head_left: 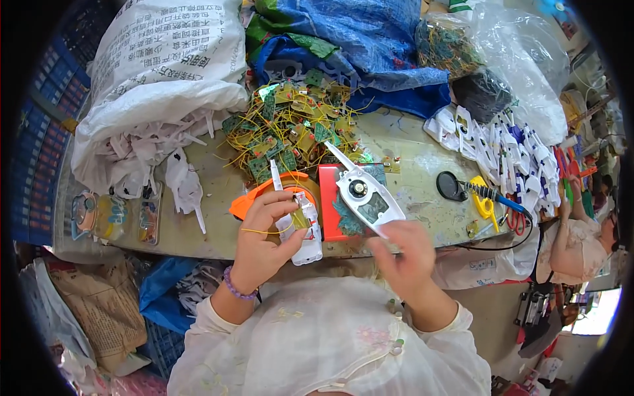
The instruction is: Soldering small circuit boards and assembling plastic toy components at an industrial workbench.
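My left hand (264,231) is closed, thumb and fingers pinching a small circuit board (301,220) with a yellow wire trailing from it. Under that board lies an opened white plastic shell (309,252) with a narrow pointed end. Just right of it, a white handheld casing (373,203) with a round dark part and a display window rests tilted across a red box (329,198). My right hand (406,254) is by the casing's lower end, smeared by motion; its thumb and fingers look apart. Whether it touches the casing is unclear.
Behind my hands is a heap of circuit boards with yellow wires (290,125), beside an orange tape-like roll (254,197). A white sack (165,92) spills white shells at left. At right lie a soldering iron (485,191), yellow-handled tool (485,210) and many white casings (508,155).
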The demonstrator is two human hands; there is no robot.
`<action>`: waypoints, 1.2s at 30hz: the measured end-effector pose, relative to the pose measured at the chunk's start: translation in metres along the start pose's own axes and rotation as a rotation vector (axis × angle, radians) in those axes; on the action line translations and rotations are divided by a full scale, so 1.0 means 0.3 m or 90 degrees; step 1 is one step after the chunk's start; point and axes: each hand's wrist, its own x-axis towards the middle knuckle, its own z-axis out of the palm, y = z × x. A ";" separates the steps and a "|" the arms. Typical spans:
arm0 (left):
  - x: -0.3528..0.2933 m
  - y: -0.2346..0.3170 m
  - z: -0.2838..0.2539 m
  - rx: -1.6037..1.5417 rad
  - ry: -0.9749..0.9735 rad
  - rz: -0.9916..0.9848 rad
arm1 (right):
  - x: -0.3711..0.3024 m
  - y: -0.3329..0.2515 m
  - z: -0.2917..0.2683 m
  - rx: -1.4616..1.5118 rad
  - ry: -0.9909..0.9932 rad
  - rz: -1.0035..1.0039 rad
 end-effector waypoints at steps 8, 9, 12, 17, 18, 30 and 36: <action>-0.014 -0.038 -0.011 -0.181 -0.060 0.033 | 0.135 -0.062 0.161 0.048 -0.241 0.046; -0.018 -0.036 -0.010 -0.226 -0.068 0.023 | 0.139 -0.062 0.170 0.041 -0.269 0.094; -0.023 -0.038 -0.023 -0.283 -0.086 0.008 | 0.144 -0.051 0.182 0.026 -0.297 0.065; -0.034 -0.079 -0.060 -0.296 -0.113 -0.015 | 0.144 -0.034 0.204 -0.019 -0.354 0.047; -0.035 -0.083 -0.065 -0.294 -0.107 -0.015 | 0.143 -0.036 0.201 -0.029 -0.377 0.032; -0.018 -0.075 -0.061 -0.241 -0.042 -0.073 | 0.151 -0.093 0.088 0.116 -0.253 -0.029; 0.005 -0.004 -0.056 0.081 -0.069 0.028 | 0.210 -0.089 0.133 0.261 -0.303 0.006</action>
